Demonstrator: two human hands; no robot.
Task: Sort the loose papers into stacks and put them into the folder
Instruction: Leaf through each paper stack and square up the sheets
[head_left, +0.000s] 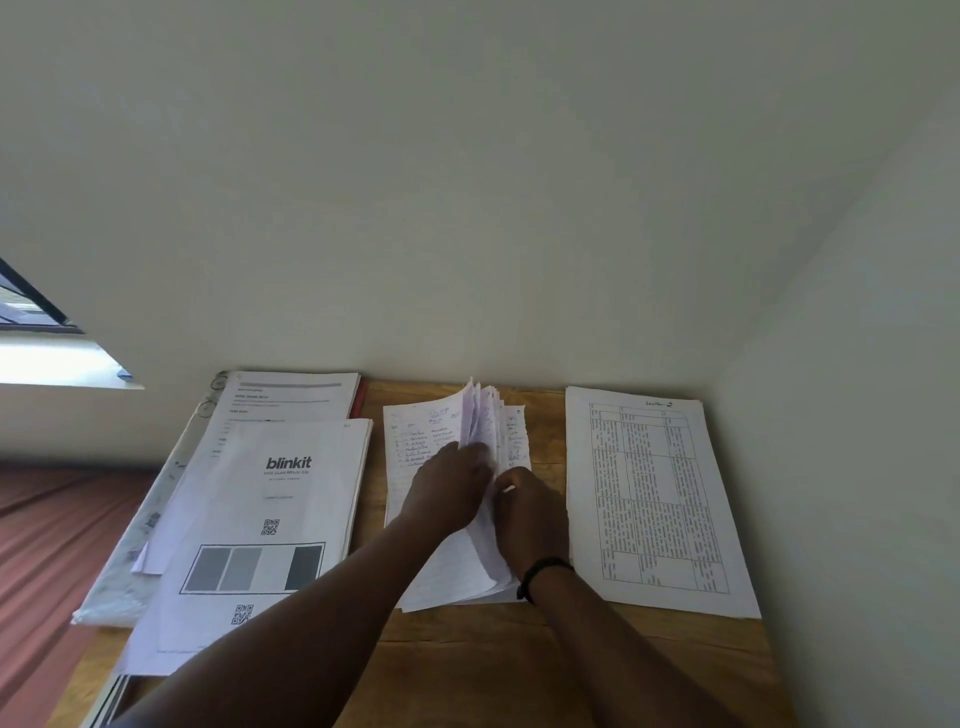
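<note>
The handwritten stack (457, 499) lies on the wooden surface (519, 665) directly under both my hands, between the printed blinkit stack (260, 519) off to the left of my left hand and the table-printed stack (654, 499) just right of my right hand. I judge this step to be leafing through the handwritten sheets to check and order them, so I want to lift only a few edges at a time, keep the lower sheets pinned flat, and let the pages fall back square rather than slide toward the wall. My left hand (452, 483) reaches in from the lower left, palm down, fingers curled against the fanned-up sheets and holding them raised near the stack's middle. My right hand (530, 519), a dark band at its wrist, sits just beside it, fingers bent round the right-hand edges of the pages; exactly which sheets it pinches I cannot tell. The folder (156, 519) peeks out beneath the blinkit pile, well left of both hands.
</note>
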